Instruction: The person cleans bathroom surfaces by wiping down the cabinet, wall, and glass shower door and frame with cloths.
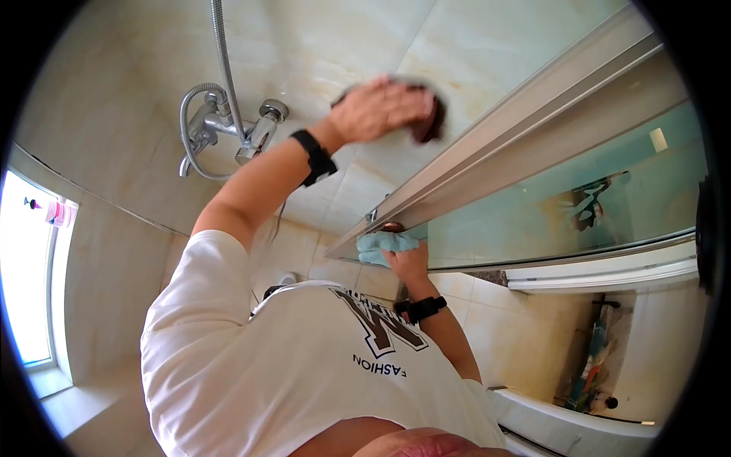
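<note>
My left hand (381, 110) is raised against the tiled wall, smeared by motion. Its fingers lie over a dark maroon cloth (435, 126), pressing it to the tiles; part of the cloth is hidden under the palm. Lower down, my right hand (411, 261) grips a crumpled light blue cloth (384, 245) at the lower end of the shower door frame (449, 179). A round brownish knob (392, 227) shows just above that cloth. Some fingertips of the right hand are hidden by the cloth.
A chrome shower mixer (221, 126) with a metal hose (221, 46) is fixed to the wall on the left. The glass panel (533, 213) runs along the right. A pink bottle (59, 214) stands by the bright window (27, 266). Tiled floor (301, 244) lies below.
</note>
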Available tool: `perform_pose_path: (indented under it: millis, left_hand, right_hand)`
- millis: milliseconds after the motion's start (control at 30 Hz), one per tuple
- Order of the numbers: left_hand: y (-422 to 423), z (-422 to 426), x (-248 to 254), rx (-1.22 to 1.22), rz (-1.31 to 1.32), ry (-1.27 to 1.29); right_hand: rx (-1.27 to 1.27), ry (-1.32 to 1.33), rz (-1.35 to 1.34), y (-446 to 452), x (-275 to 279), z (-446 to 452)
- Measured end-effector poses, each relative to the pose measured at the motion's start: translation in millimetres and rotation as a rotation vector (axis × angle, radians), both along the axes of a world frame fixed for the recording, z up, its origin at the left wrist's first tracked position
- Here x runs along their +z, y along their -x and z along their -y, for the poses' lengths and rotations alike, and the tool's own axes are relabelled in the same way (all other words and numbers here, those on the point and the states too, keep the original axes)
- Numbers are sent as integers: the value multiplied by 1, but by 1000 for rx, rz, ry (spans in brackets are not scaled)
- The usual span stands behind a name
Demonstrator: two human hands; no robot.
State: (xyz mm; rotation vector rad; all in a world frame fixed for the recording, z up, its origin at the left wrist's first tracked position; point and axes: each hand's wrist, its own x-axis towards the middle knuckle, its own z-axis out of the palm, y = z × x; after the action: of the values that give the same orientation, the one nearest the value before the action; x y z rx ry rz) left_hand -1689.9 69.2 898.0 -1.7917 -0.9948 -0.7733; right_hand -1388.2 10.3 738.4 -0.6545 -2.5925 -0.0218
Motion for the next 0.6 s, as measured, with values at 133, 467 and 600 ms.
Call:
perform_pose_path:
  millis: [133,467,600]
  left_hand:
    - [-19,14,153,267,457,-231]
    - [-61,-68,-59,-48,-495,233]
    - [-31,-31,1,-100,-190,90]
  right_hand:
    - [45,40,-67,4,6,1]
    - [47,108,-63,1,10,5]
    - [67,33,-48,-1,3,2]
